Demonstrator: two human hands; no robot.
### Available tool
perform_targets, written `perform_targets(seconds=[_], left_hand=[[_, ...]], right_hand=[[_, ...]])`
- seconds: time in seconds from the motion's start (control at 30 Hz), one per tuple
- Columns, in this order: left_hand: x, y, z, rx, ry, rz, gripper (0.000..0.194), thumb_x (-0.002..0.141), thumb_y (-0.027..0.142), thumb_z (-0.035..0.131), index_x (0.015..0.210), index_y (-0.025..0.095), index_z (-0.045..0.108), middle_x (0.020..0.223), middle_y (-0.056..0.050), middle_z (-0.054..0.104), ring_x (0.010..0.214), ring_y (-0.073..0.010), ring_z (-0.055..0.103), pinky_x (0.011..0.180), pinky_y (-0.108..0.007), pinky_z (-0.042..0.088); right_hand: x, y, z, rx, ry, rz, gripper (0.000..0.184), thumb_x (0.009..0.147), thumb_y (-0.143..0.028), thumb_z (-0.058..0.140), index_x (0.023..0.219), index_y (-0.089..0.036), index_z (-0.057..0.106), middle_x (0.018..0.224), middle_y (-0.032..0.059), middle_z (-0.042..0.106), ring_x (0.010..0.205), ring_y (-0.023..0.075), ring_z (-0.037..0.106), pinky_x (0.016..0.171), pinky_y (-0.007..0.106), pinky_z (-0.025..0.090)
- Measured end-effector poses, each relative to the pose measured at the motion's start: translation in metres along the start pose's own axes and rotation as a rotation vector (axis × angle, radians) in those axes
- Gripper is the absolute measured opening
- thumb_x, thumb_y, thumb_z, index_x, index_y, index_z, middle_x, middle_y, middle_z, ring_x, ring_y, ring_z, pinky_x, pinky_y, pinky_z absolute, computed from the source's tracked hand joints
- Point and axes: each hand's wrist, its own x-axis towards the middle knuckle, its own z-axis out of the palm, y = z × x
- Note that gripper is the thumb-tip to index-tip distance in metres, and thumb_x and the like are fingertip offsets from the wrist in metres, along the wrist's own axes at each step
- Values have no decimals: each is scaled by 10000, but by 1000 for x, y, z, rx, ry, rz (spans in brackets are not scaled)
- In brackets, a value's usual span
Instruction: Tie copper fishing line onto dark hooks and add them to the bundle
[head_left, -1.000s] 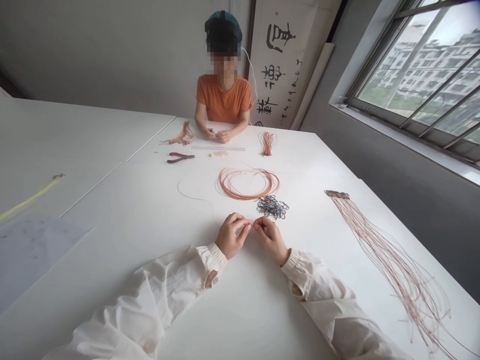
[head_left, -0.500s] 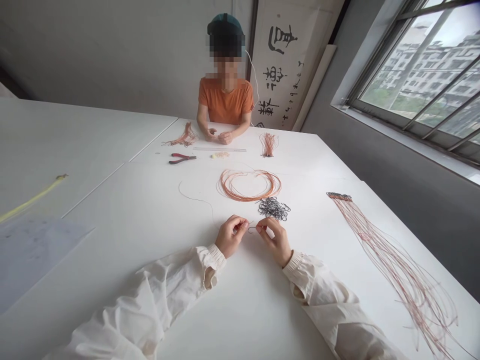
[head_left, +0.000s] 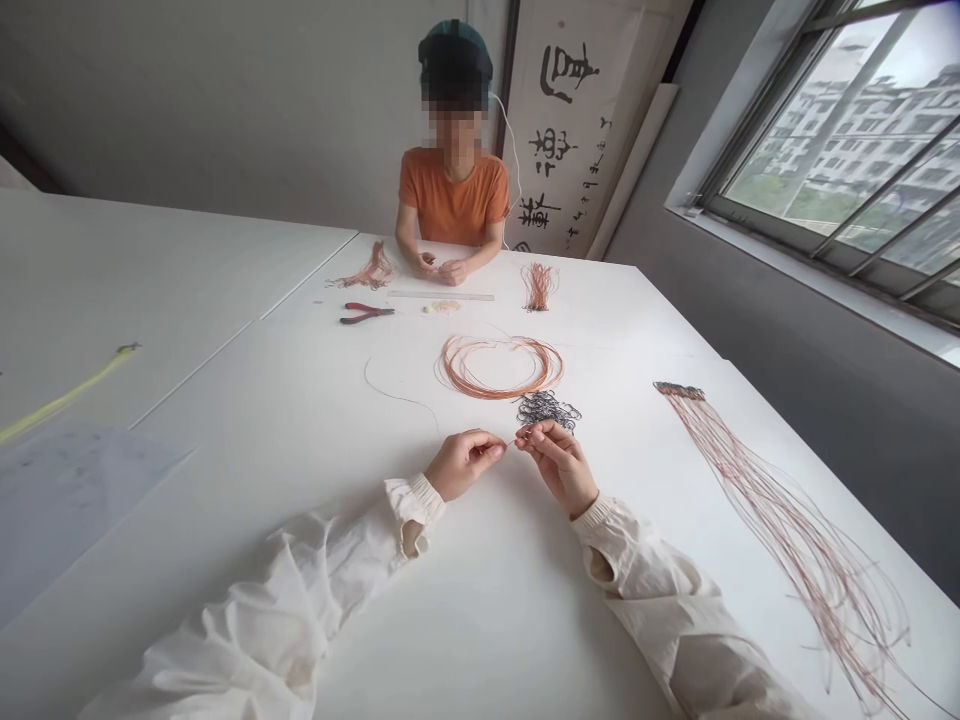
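My left hand (head_left: 469,463) is closed, its thumb and fingertips pinching a thin fishing line (head_left: 511,442) that spans the small gap to my right hand. My right hand (head_left: 561,465) pinches a small fish hook (head_left: 527,432), mostly hidden by the fingers. Just beyond the right fingers lies a pile of dark fish hooks (head_left: 547,408). Behind that pile rests a coil of orange fishing line (head_left: 551,370). A loose length of thin line (head_left: 401,398) curves over the table toward my left hand.
On the right, a bundle of hooks tied to long lines (head_left: 739,470) stretches down the white table (head_left: 450,620). Red-handled pliers (head_left: 367,312), a ruler (head_left: 441,295) and tied bundles lie farther off. A person in an orange shirt (head_left: 454,200) sits opposite. Left is a plastic sheet (head_left: 75,500).
The hook that showed between my hands is now mostly covered by my right fingers. My right fingertips have risen slightly, and a short stretch of line now shows between the hands.
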Motion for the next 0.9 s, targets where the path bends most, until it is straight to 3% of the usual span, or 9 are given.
perform_targets(seconds=[0.2, 0.37, 0.53, 0.73, 0.9], left_hand=[[5, -5, -11, -84, -118, -92, 274, 840, 406, 630, 865, 153, 732, 775, -57, 705, 705, -171, 637, 681, -288, 534], [4, -2, -12, -115, -174, -165, 308, 820, 449, 632, 830, 156, 727, 700, -41, 658, 584, -143, 571, 526, -254, 477], [4, 0, -12, -164, -244, -202, 283, 794, 418, 633, 845, 158, 732, 727, -46, 660, 581, -132, 539, 530, -249, 455], [6, 2, -16, -178, -304, -241, 262, 781, 327, 616, 881, 120, 743, 696, -37, 627, 602, -120, 513, 543, -230, 419], [5, 2, -14, -163, -298, -239, 313, 806, 384, 622, 878, 101, 733, 659, -23, 586, 595, -115, 496, 540, -228, 397]], right_hand=[[0, -7, -6, -205, 22, -83, 183, 955, -391, 503, 915, -222, 558, 946, 72, 671, 862, 226, 652, 827, 436, 511], [-3, -24, -7, -500, -50, -200, 110, 915, -329, 602, 876, -234, 643, 1134, 63, 672, 1099, 268, 565, 1006, 468, 335], [-3, -25, -4, -706, -203, -246, 126, 950, -287, 560, 894, -241, 663, 949, 36, 718, 917, 226, 609, 966, 441, 303], [-2, -20, -7, -758, -235, -247, 151, 968, -258, 531, 857, -211, 622, 779, 11, 700, 767, 180, 604, 926, 407, 297], [-2, -19, -7, -736, -229, -242, 135, 961, -237, 542, 853, -209, 618, 739, 0, 693, 748, 174, 609, 911, 399, 306]])
